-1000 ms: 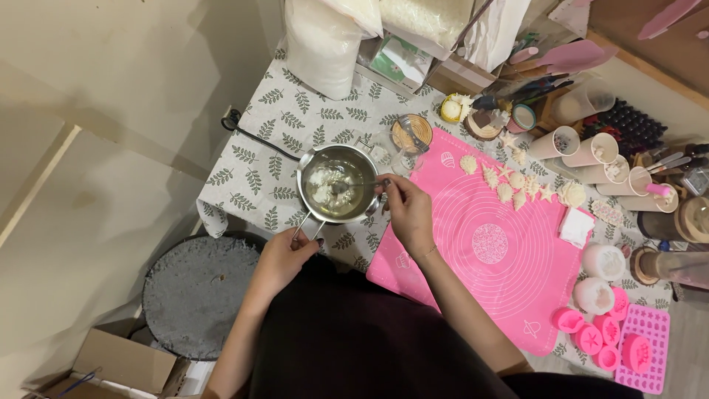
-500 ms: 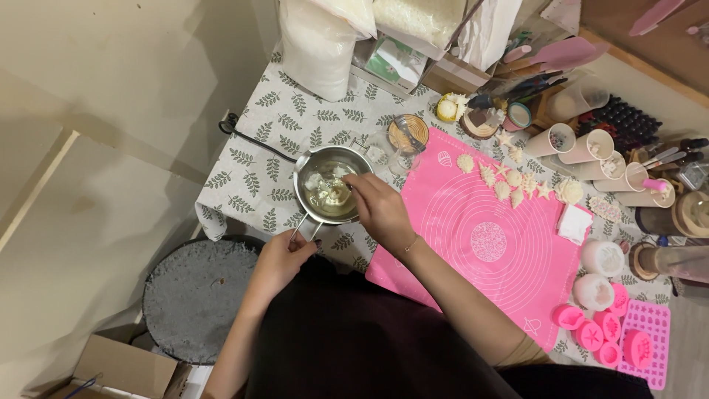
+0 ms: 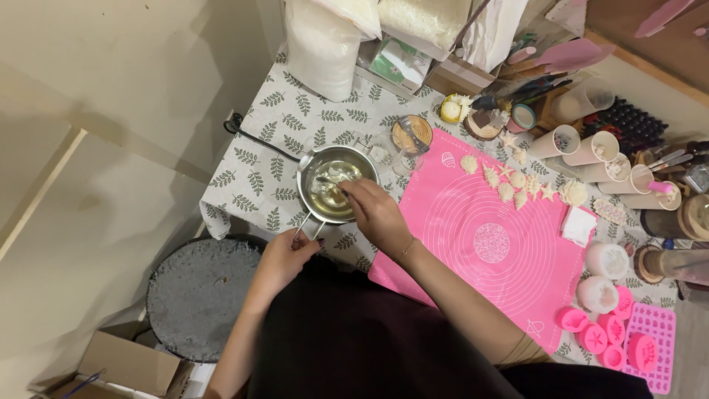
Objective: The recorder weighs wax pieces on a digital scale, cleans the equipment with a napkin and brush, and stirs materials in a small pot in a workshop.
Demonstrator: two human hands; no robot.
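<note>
A small metal pot (image 3: 334, 185) with pale, partly melted white stuff in it stands on the leaf-patterned tablecloth (image 3: 258, 159). My left hand (image 3: 284, 255) grips the pot's handle (image 3: 309, 227) at the near table edge. My right hand (image 3: 375, 210) reaches over the pot's right rim, fingers closed on a thin stirring tool (image 3: 331, 181) that dips into the contents. A pink silicone mat (image 3: 491, 244) lies just right of the pot, with several small white shell and star shapes (image 3: 517, 185) along its far edge.
White sacks (image 3: 321, 41) and boxes stand at the back. Tilted paper cups (image 3: 583, 148), jars and tools crowd the right side. Pink moulds (image 3: 620, 336) sit at the near right. A round grey stool (image 3: 196, 295) and a cardboard box (image 3: 129, 362) are on the floor to the left.
My right hand has shifted from the pot's right edge to over its contents, moving the tool inside. My left hand stays on the handle. The view has drifted slightly.
</note>
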